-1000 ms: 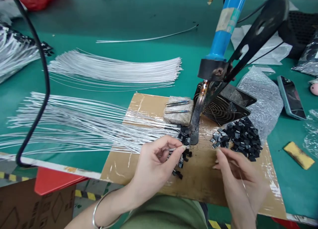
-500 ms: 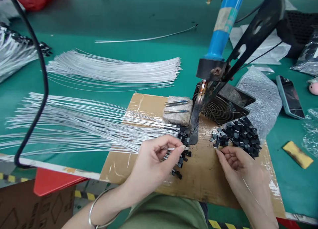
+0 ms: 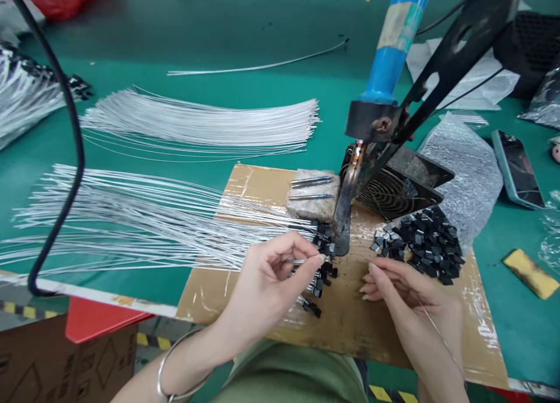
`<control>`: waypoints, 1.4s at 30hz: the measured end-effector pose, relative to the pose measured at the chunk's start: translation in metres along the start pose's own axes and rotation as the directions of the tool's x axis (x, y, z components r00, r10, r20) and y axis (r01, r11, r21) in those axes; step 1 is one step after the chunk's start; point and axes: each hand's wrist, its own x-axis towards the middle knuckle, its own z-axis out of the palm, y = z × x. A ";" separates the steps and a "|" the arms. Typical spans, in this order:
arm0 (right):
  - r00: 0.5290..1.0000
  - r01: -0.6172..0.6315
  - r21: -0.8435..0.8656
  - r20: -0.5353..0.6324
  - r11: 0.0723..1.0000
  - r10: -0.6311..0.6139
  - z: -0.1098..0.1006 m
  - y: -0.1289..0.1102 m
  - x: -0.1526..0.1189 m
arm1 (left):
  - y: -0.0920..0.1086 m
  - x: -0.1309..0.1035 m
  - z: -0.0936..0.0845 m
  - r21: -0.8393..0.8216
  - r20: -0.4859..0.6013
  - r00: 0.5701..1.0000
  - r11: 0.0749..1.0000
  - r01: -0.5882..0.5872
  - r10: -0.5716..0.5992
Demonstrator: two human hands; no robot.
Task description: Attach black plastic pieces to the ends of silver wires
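My left hand [image 3: 280, 280] is closed in a pinch, thumb against forefinger, on a white wire [image 3: 299, 262] just below the soldering iron tip [image 3: 343, 213]. Its fingertips hide the end of that wire. Under and beside this hand lie many white wires [image 3: 144, 216] with black pieces [image 3: 322, 274] on their right ends. My right hand [image 3: 411, 304] is pinched too, just left of a heap of small black pieces [image 3: 431, 239]. A thin silvery solder wire [image 3: 433, 326] runs through it towards the wrist. What shows at its fingertips is too small to make out.
The blue-handled soldering iron [image 3: 389, 53] hangs tip-down in a black stand [image 3: 464, 47]. Behind it sits a small fan [image 3: 380, 187]. Spare tips lie on a grey block [image 3: 306, 207]. A white wire bundle [image 3: 201, 120], a phone [image 3: 518, 170] and a yellow sponge [image 3: 530, 273] lie around.
My right hand has moved left, away from the edge of the black heap, and its fingers have closed up more. My left hand has hardly moved.
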 end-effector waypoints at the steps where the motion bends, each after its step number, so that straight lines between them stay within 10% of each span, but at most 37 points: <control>1: 1.000 0.000 0.030 0.003 1.000 0.000 0.002 -0.002 -0.001 | 0.000 0.000 0.000 -0.007 0.006 1.000 1.000 -0.001 0.001; 19: 0.999 -0.005 0.337 0.047 0.941 -0.012 0.039 -0.016 -0.012 | 0.005 0.002 -0.003 -0.072 0.063 0.994 0.993 0.091 -0.087; 42: 0.973 -0.219 0.339 0.150 0.915 0.177 0.043 -0.032 -0.022 | 0.010 0.001 -0.005 -0.147 0.167 0.984 0.985 0.093 -0.068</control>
